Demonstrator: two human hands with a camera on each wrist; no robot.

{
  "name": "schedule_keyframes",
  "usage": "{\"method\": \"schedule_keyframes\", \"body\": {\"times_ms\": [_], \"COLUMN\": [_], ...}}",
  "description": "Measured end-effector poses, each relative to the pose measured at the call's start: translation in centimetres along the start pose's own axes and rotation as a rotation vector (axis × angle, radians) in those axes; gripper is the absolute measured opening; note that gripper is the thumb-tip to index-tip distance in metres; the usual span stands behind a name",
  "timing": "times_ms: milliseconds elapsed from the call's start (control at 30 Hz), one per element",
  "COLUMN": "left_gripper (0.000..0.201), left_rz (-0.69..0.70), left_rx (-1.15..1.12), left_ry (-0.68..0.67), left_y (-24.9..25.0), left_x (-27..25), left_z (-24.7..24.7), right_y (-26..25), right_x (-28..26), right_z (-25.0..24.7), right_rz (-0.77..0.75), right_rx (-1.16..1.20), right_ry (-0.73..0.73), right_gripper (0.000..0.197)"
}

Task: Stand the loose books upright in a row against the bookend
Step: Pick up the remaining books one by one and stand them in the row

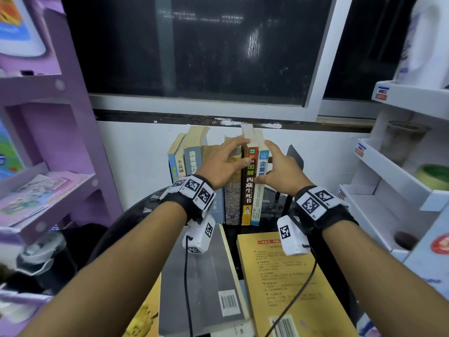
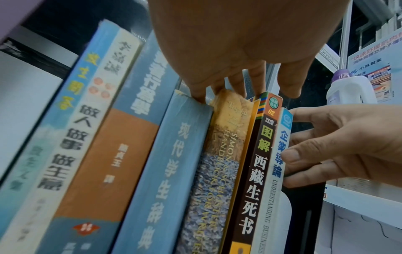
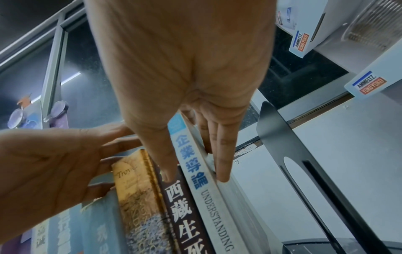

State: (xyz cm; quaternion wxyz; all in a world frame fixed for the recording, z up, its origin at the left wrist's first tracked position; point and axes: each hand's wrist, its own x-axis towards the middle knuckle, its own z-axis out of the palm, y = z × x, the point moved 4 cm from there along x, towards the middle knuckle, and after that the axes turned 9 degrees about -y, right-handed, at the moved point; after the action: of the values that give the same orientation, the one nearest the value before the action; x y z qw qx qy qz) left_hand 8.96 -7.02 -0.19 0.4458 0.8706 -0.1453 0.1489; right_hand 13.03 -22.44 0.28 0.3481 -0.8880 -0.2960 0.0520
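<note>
Several books stand upright in a row (image 1: 213,171) on a dark round table. My left hand (image 1: 239,152) lies over their tops, its straight fingers (image 2: 237,82) touching the blue dictionary (image 2: 174,163) and the mottled book (image 2: 219,154). My right hand (image 1: 268,154) holds the white and blue book (image 1: 261,181) at the row's right end, thumb (image 3: 165,168) on the spines, fingers (image 3: 222,168) flat on its right cover. A dark brown book (image 1: 247,186) stands just left of it. The black bookend (image 1: 295,159) stands a little to the right, with a gap.
A grey book (image 1: 201,271) and a yellow book (image 1: 291,288) lie flat at the table's front, with another yellow one (image 1: 145,317) under the grey. A purple shelf (image 1: 48,142) stands left, a white shelf (image 1: 401,178) right, and a wall and window behind.
</note>
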Motion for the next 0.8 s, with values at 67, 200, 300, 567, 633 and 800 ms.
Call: {"method": "schedule_keyframes", "body": {"times_ms": [67, 200, 300, 567, 633, 800], "left_gripper": [0.045, 0.039, 0.035, 0.029, 0.029, 0.036], "left_rz": [0.006, 0.014, 0.003, -0.162, -0.214, -0.370], "left_rx": [0.052, 0.078, 0.083, 0.040, 0.036, 0.079], "left_ry": [0.027, 0.083, 0.122, 0.111, 0.097, 0.021], "left_y": [0.1, 0.1, 0.2, -1.3, -2.0, -3.9], "left_x": [-0.9, -3.0, -4.8, -8.8, -9.8, -11.7], "left_z": [-0.3, -0.9, -1.3, -1.8, -1.7, -1.8], "right_y": [-0.2, -0.8, -1.3, -1.8, -1.9, -2.0], "right_x": [-0.6, -1.9, -3.1, -5.2, -5.4, -5.7], "right_z": [-0.1, -0.2, -0.2, 2.1, 3.2, 6.4], "right_rz": [0.003, 0.000, -0.015, 0.016, 0.046, 0.108], "right_rx": [0.015, 0.023, 0.007, -0.067, -0.119, -0.155], "right_ry": [0.021, 0.048, 0.086, 0.087, 0.018, -0.168], "right_gripper": [0.090, 0.081, 0.072, 0.065, 0.068, 0.074]}}
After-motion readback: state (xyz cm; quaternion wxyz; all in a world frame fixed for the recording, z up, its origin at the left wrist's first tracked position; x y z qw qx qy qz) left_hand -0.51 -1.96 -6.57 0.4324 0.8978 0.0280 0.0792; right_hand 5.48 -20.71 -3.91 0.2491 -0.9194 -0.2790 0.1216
